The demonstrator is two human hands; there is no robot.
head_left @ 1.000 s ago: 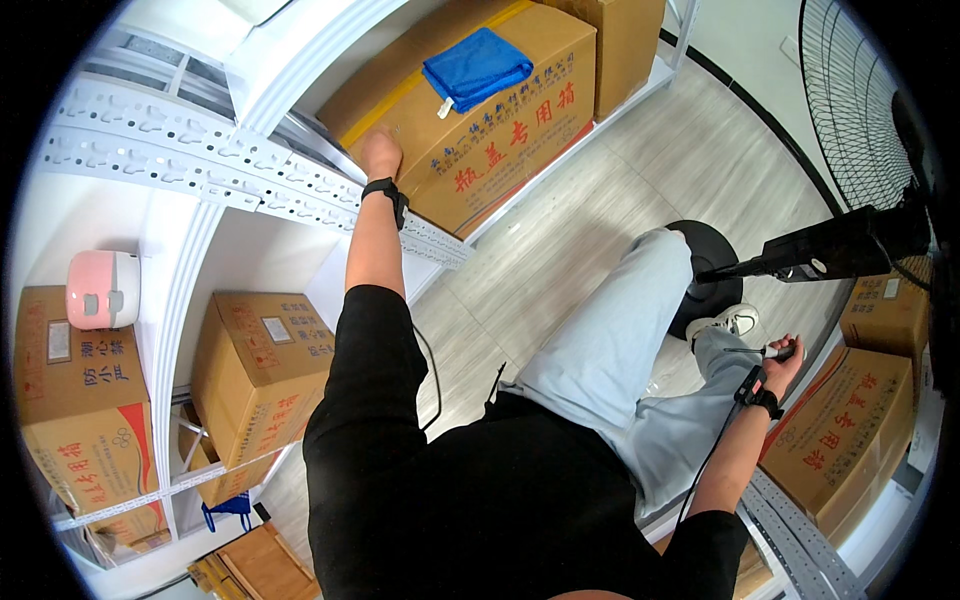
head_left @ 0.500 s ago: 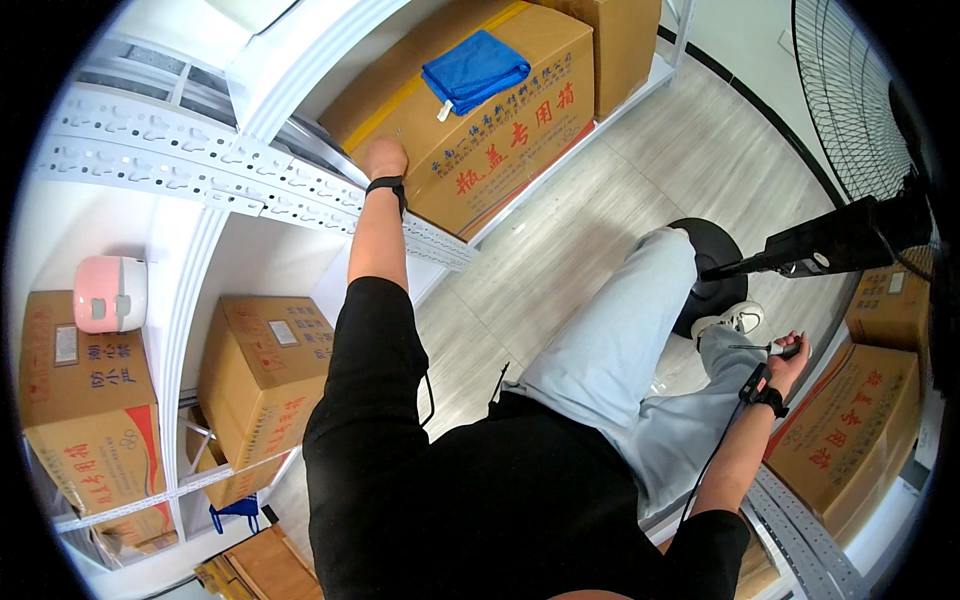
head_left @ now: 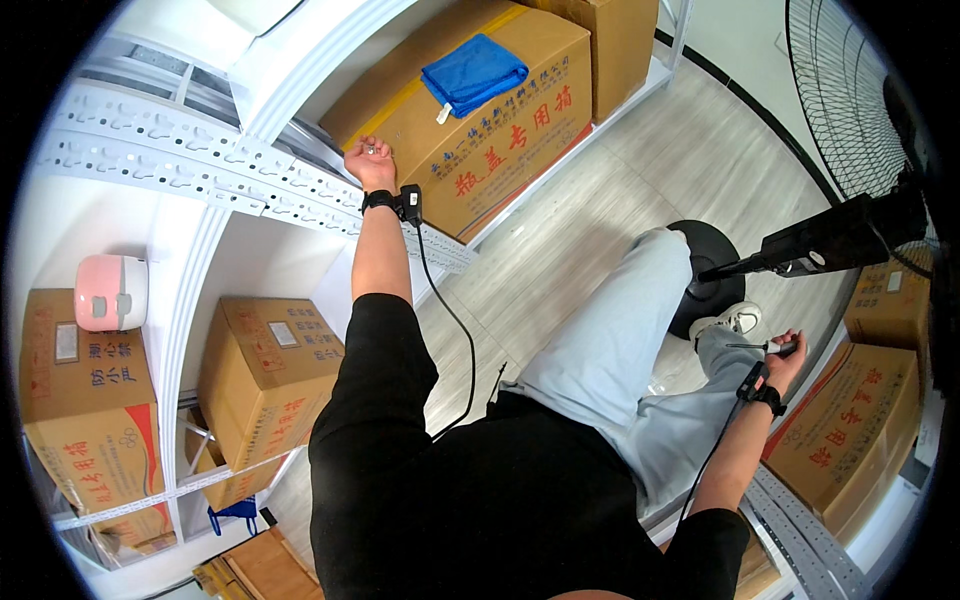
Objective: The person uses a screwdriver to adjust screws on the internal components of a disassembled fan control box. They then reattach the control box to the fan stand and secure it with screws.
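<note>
My left hand is turned palm up beside the white shelf post, its fingers curled. Among the fingers shows a small shiny metal piece, too small to tell its kind. Just past this hand stands a large cardboard box with a folded blue cloth on top. On the right, low beside my leg, my right hand is closed around the dark handle of a screwdriver; its thin shaft points left. Both wrists wear black straps with small cabled devices.
Perforated white shelf beams run along the left. Cardboard boxes and a pink and white appliance stand on the shelves. At right are a black fan stand with its round base and another cardboard box.
My left hand has rolled over from knuckles up to palm up, bringing its curled fingers and wrist device into sight. My right hand has hardly moved with the screwdriver.
</note>
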